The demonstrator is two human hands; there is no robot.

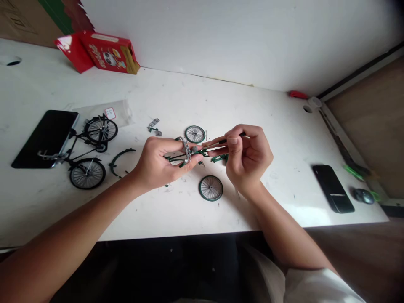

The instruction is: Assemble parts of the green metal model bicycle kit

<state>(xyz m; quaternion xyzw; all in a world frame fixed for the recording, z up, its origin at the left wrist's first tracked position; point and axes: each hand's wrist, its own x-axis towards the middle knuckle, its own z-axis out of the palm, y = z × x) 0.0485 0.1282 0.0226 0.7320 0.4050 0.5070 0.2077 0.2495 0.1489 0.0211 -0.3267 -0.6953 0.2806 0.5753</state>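
My left hand (pixel 160 162) is closed around a small green model bicycle frame (pixel 186 156) with grey metal parts, held just above the white table (pixel 189 101). My right hand (pixel 248 155) pinches a thin black-handled screwdriver (pixel 227 141) whose tip meets the frame. Two loose spoked wheels lie close by: one wheel (pixel 195 134) behind the hands, another wheel (pixel 211 187) in front of them. A green part (pixel 219 158) rests under my right hand.
An assembled black model bicycle (pixel 86 153) lies at the left beside a black tablet (pixel 46 136), a clear plastic bag (pixel 104 111) and a curved fender (pixel 119 158). A red box (pixel 104 51) stands at the back left. A phone (pixel 333 188) and mouse (pixel 362 195) lie right.
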